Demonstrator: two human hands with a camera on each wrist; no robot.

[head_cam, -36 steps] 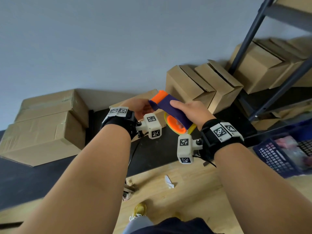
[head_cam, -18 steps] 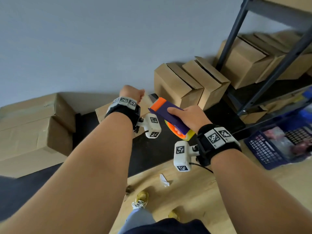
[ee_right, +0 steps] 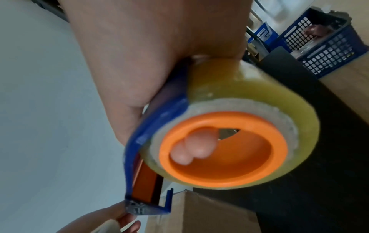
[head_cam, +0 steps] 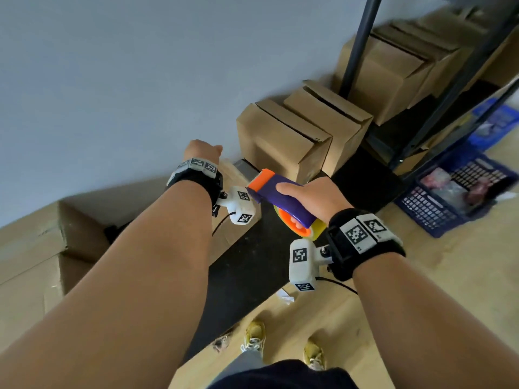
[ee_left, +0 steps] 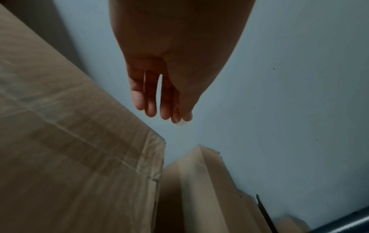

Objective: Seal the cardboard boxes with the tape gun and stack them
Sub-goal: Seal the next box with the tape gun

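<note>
My right hand (head_cam: 311, 199) grips the blue-and-orange tape gun (head_cam: 276, 193) from above, with its orange front end pointing left. In the right wrist view two fingertips (ee_right: 191, 149) curl inside the orange core of the yellowish tape roll (ee_right: 249, 94). My left hand (head_cam: 202, 149) is stretched forward near the grey wall, past a taped cardboard box (head_cam: 234, 220) lying under my forearm. Its fingers (ee_left: 151, 102) hang straight and close together, with nothing plainly held. Two upright boxes with untaped top flaps (head_cam: 276, 144) (head_cam: 331, 119) stand against the wall behind the tape gun.
Two stacked taped boxes (head_cam: 31, 256) sit at the left. A dark metal shelf frame (head_cam: 356, 46) with more boxes (head_cam: 393, 77) stands at the right, with a blue crate (head_cam: 449, 195) on the wooden floor beside it. A black mat (head_cam: 252, 270) lies under the boxes.
My left hand has left the tape gun's front end and moved forward toward the wall. The right hand keeps its grip on the gun. My view has swung left.
</note>
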